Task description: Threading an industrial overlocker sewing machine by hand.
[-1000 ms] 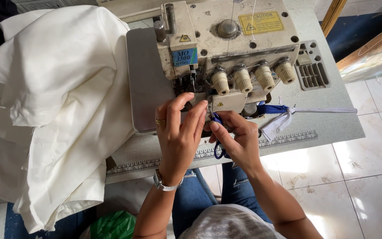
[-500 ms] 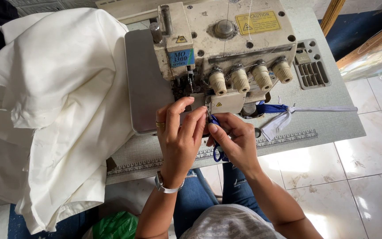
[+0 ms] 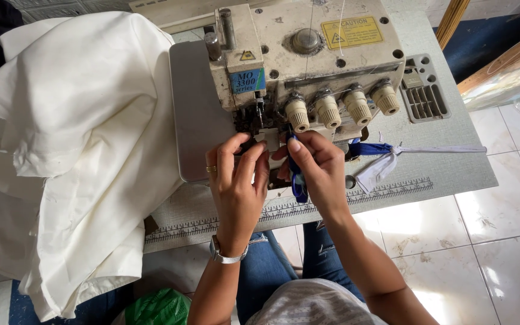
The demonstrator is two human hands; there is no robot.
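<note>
View: from the head, looking down at a sewing counter (image 3: 428,180) and the person's own two hands.
Machine: a cream overlock machine (image 3: 308,66) stands on the counter, with four pale tension knobs (image 3: 341,108) in a row on its front and a yellow warning label on top.
Left hand: the left hand (image 3: 239,183), with a ring and a wristwatch, reaches up to the needle area (image 3: 259,120); its fingertips are pinched close together just below the needles. What they hold is too small to tell, perhaps a thread.
Right hand: the right hand (image 3: 320,168) is closed around blue snips (image 3: 297,177), whose loop hangs below the palm. Its thumb and forefinger meet the left fingertips at the presser foot.
Cloth: a big heap of cream cloth (image 3: 73,150) lies on the left of the counter, draping over the edge, well apart from the needles.
Strip: a blue and white strip (image 3: 392,157) trails to the right from under the machine.
Ruler: a printed ruler scale (image 3: 386,191) runs along the counter's front edge.
Progress: by the look of it, the fine work at the needles is in hand and not finished; no cloth is under the foot, so seaming has not begun.
</note>
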